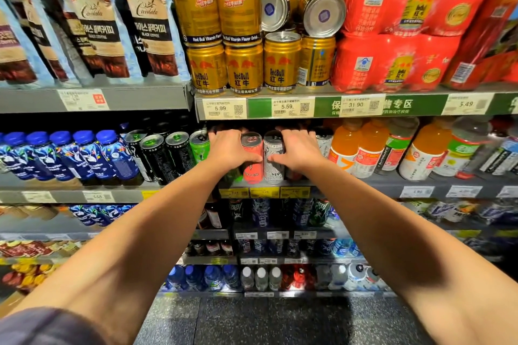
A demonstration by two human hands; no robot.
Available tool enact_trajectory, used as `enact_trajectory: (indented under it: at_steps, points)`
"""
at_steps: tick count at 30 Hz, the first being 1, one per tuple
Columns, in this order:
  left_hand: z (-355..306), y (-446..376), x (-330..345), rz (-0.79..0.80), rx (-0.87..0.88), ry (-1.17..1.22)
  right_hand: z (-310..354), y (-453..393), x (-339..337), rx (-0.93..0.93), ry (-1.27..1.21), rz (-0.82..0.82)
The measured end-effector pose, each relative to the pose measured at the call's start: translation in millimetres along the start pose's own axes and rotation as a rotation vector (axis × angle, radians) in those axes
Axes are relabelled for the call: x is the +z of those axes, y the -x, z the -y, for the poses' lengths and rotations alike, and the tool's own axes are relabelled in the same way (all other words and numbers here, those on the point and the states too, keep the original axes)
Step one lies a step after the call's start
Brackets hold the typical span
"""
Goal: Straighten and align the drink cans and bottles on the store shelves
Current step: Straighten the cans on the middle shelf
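Observation:
Both arms reach to the second shelf. My left hand wraps a can that it hides, its thumb lying across the red energy can next to it. My right hand wraps another hidden can, thumb against the white energy can. The red and white cans stand upright, side by side, between my hands. A green can stands left of my left hand, a white can right of my right hand. On the shelf above, two gold cans lie tipped on their sides atop upright ones.
Black cans and blue-capped bottles fill the shelf's left; orange-drink bottles stand on the right. Above are stacked gold Red Bull cans, red multipacks and coffee pouches. Lower shelves hold more cans and bottles.

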State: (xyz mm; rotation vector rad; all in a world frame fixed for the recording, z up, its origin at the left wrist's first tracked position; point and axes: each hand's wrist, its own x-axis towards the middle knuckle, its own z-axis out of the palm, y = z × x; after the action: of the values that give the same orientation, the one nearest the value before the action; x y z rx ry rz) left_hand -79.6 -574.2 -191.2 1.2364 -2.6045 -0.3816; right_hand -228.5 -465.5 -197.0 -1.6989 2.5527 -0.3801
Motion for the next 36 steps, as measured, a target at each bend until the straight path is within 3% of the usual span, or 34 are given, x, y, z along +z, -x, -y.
enact_trajectory:
  at_steps: [7, 28, 36]
  points:
    - [3, -5, -3, 0.009, 0.053, -0.115, 4, -2, -5, 0.021, 0.004, 0.024]
    - [-4, -2, 6, 0.007, 0.087, -0.105, 8, -1, -1, -0.001, 0.023, 0.003]
    - [0, 4, 10, -0.014, 0.084, 0.011, -6, 19, 12, -0.137, -0.205, -0.168]
